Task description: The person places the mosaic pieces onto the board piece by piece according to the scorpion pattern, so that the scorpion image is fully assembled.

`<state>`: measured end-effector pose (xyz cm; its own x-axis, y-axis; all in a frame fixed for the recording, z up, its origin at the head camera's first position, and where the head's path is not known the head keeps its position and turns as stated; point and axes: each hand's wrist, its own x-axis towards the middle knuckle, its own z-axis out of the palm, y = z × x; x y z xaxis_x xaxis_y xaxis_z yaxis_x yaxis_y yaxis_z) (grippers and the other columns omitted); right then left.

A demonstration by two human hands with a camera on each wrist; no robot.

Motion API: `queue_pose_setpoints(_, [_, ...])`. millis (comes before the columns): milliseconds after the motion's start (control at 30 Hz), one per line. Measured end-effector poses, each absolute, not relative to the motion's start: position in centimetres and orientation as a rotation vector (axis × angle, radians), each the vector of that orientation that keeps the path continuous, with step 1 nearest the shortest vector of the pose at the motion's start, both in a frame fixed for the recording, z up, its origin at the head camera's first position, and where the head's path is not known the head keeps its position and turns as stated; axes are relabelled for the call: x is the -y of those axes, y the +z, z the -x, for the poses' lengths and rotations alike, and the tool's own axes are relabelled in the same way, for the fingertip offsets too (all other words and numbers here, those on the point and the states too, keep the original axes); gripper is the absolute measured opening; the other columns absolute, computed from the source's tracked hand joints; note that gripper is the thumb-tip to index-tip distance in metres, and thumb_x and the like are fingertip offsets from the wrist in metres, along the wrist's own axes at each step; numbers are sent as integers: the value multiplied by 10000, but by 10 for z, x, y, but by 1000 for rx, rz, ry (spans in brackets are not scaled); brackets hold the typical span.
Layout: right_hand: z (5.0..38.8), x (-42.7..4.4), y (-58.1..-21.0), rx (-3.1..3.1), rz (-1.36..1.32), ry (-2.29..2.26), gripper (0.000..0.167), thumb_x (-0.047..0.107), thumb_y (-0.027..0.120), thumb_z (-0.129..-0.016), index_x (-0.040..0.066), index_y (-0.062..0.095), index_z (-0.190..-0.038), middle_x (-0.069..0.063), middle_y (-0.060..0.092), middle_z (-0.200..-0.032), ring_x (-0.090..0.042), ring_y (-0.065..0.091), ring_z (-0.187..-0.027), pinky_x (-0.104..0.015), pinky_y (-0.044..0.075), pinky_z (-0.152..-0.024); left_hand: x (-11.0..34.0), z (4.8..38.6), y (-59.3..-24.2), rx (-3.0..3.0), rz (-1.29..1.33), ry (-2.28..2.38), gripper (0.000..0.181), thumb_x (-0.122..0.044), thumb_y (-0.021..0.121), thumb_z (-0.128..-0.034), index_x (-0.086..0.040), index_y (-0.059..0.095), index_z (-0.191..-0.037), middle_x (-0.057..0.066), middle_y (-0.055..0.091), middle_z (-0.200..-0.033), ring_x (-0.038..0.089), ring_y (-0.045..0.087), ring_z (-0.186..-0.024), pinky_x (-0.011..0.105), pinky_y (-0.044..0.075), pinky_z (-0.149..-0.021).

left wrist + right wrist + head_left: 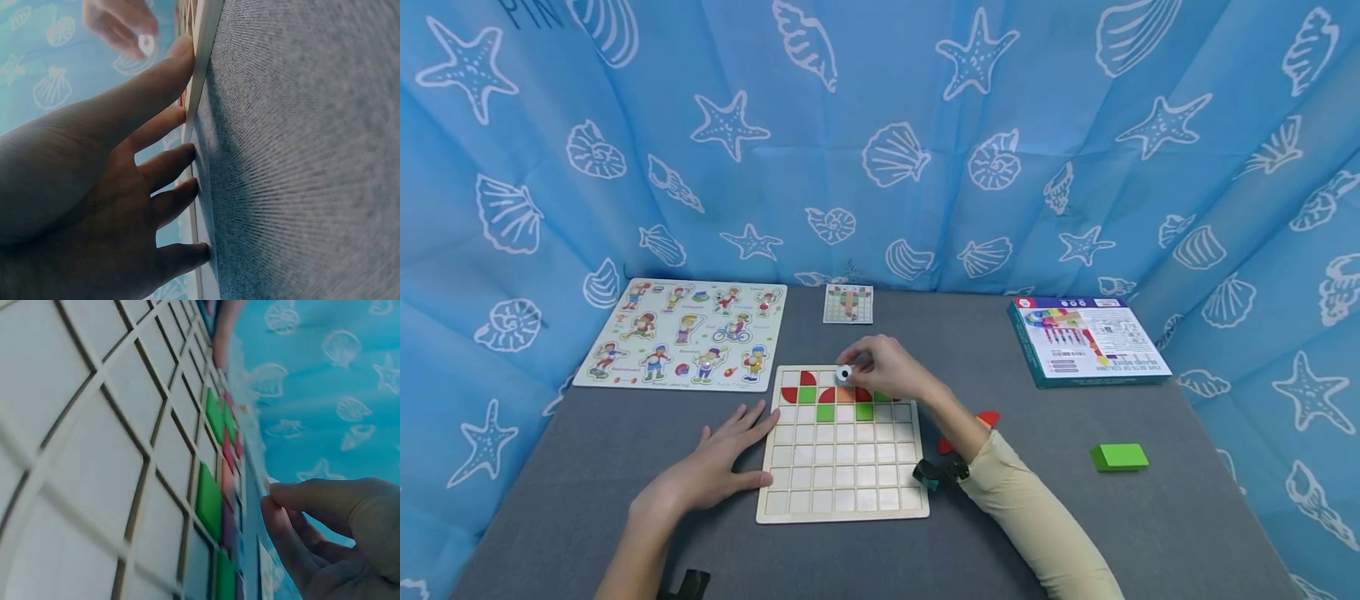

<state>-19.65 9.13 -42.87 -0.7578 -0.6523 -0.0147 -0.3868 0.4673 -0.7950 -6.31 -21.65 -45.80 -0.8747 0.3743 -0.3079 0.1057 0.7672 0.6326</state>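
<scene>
Pale wood frames a square grid board with white cells (845,454) on the grey cloth, its far rows bearing green square tiles (825,413), red quarter-round tiles (789,395) and an orange tile (846,395). The right hand (883,367) reaches in from the right and pinches a small white disc with a black centre (843,375) between thumb and fingertip, over the far row, left of its middle; whether the disc touches the board is hard to tell. The left hand (718,462), fingers spread and gripping nothing, rests against the board's left edge, seemingly to steady it. Beyond the far edge lies a small white card with a printed coloured grid pattern (848,304), probably the model being copied. The step in hand looks like setting the eye-like disc among the tiles; the next move would call for lining it up with its cell, laying it flat and letting go without nudging its neighbours. Red and orange pieces (988,419) lie right of the board, partly behind the right forearm, and a bright green block (1120,457) sits farther right.
</scene>
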Motion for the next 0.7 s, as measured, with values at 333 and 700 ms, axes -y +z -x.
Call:
queue_pose_setpoints(333, [208,-55,-438,-2460,920,-960,222,26,729,-997,18,801,-1207,-144,812,-1185,-208,786,-1014,-274,639,-904,221,68,-472,-2545,-351,859,1007,-618,805,-894,-311,318,-1721,143,174,-1837,498,55,-1701,918,9,-1189])
queue_pose_setpoints(700, [207,-58,-439,-2469,915,-943,173,71,707,-1038,32,821,-1161,-128,829,-1124,-217,784,-994,-285,639,-887,220,66,-468,-2543,-356,858,1014,-653,787,-891,-295,329,-1722,157,185,-1833,508,66,-1696,922,14,-1181])
